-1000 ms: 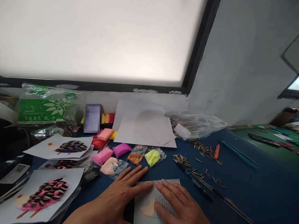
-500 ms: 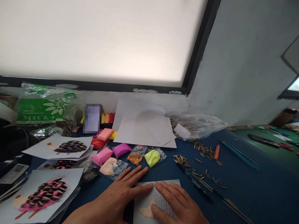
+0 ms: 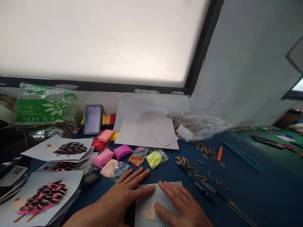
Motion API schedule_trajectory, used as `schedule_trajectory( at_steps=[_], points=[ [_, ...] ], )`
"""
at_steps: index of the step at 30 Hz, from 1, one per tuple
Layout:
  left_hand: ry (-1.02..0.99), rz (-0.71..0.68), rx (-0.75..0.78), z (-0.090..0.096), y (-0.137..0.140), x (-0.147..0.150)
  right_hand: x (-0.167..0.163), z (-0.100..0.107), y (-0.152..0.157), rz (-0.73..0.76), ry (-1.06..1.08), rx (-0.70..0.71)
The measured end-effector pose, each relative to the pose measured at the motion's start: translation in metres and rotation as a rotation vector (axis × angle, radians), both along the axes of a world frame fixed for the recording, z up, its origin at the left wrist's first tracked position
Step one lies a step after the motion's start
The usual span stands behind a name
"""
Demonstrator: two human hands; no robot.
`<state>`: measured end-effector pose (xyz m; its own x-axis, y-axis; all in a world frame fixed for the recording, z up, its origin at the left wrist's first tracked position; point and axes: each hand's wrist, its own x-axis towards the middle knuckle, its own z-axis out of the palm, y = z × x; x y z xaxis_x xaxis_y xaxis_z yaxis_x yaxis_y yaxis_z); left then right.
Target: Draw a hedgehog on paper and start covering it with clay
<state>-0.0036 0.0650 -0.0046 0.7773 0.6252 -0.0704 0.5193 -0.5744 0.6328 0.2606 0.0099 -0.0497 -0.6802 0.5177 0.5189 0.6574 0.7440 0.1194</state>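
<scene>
A white sheet of paper [image 3: 139, 192] lies at the front with a hedgehog-like outline filled with short pen strokes. Peach modelling clay [image 3: 149, 213] forms a smooth, pointed patch on its left part. My left hand [image 3: 131, 190] is spread open, its thumb resting along the paper's top edge and its fingers on the blue table. Flat across the right part of the drawing lies my right hand [image 3: 182, 205], fingers extended and thumb tip at the clay's right edge. It covers much of the outline. Neither hand grips anything.
Clay packets, one yellow-green [image 3: 154, 160] and one orange-brown [image 3: 139, 156], lie beyond my left hand. Finished hedgehog pictures [image 3: 44, 197] are at left. Sunflower seeds [image 3: 184, 162], a pen [image 3: 201, 188] and teal tweezers [image 3: 243, 156] lie right. White sheets [image 3: 144, 129] lean behind.
My right hand has shifted slightly, its thumb sliding a little up and right, so more of the clay shows. The left hand stays in place.
</scene>
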Motion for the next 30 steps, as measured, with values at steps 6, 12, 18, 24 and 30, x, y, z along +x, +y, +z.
schedule_trajectory(
  at_steps=[6, 12, 18, 24, 30],
  points=[
    [0.028, 0.002, 0.007, 0.000, 0.000, 0.000, -0.005, -0.024, 0.001, -0.073, 0.013, 0.015],
    [0.027, 0.004, -0.008, -0.001, -0.001, 0.000, -0.004, -0.033, 0.001, -0.088, -0.002, -0.010],
    [0.027, 0.046, -0.069, -0.002, -0.001, 0.000, -0.001, -0.037, 0.003, -0.068, -0.002, -0.028],
    [0.101, 0.043, -0.113, 0.005, 0.000, 0.003, 0.000, -0.032, 0.003, -0.021, 0.019, -0.062],
    [0.175, 0.035, -0.132, 0.012, 0.001, 0.008, -0.013, -0.019, 0.005, 0.003, 0.049, -0.159]
  ],
)
